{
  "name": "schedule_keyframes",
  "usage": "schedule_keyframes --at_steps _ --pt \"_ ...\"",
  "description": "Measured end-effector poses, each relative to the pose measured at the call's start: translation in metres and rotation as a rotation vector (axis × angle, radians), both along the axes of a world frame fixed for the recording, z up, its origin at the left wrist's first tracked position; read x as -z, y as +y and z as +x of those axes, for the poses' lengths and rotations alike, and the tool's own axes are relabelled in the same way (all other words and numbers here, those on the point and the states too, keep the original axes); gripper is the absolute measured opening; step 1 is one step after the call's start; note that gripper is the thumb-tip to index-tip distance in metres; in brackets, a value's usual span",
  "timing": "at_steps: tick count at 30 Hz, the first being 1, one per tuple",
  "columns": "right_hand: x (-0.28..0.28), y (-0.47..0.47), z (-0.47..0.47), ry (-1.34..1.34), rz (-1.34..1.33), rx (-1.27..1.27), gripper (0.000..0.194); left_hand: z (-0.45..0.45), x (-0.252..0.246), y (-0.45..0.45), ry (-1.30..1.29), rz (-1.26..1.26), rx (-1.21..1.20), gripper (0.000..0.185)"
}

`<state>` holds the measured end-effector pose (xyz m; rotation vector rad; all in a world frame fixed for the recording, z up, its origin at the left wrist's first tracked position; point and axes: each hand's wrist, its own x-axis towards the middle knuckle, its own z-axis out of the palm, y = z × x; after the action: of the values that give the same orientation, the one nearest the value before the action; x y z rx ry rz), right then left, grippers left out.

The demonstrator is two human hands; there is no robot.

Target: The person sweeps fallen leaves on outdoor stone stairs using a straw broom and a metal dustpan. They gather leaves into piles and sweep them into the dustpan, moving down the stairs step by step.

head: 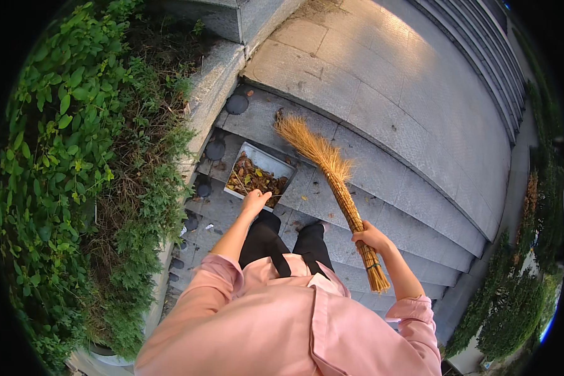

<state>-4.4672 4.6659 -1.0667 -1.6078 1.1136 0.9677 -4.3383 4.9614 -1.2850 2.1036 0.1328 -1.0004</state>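
Note:
My right hand (372, 237) grips the bound handle of a straw broom (342, 191). The broom slants away to the upper left, and its loose bristles fan out over a grey stone step. In front of my legs, my left hand (255, 202) is closed on a thin handle that crosses a rectangular metal pan (269, 160). Brown and yellow dry leaves (253, 175) lie inside the pan, mostly toward its near and left sides. Whether the pan rests on the step or hangs just above it, I cannot tell.
Curved stone steps (404, 207) run across to the right, below a broad paved landing (380, 61). A stone curb (207, 101) borders green shrubs (70, 113) on the left. Several dark round discs, one a dark disc (237, 104), sit beside the curb. Hedges (512, 315) stand far right.

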Motion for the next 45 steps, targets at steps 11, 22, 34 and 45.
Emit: schedule_keyframes --at_steps 11,22,34,45 --pt "0.042 0.013 0.081 -0.154 -0.053 0.064 0.04 0.016 0.008 0.025 0.015 -0.046 -0.083 0.044" --pt "0.004 0.038 0.086 -0.212 0.066 -0.105 0.05 0.021 0.003 0.046 0.0 0.02 -0.105 0.039" --pt "0.031 0.048 0.086 -0.032 0.023 -0.366 0.044 0.027 0.022 0.062 -0.073 -0.016 -0.102 0.045" --pt "0.009 0.038 0.081 -0.169 -0.051 -0.249 0.046 0.037 0.024 0.071 -0.071 -0.07 -0.2 0.047"
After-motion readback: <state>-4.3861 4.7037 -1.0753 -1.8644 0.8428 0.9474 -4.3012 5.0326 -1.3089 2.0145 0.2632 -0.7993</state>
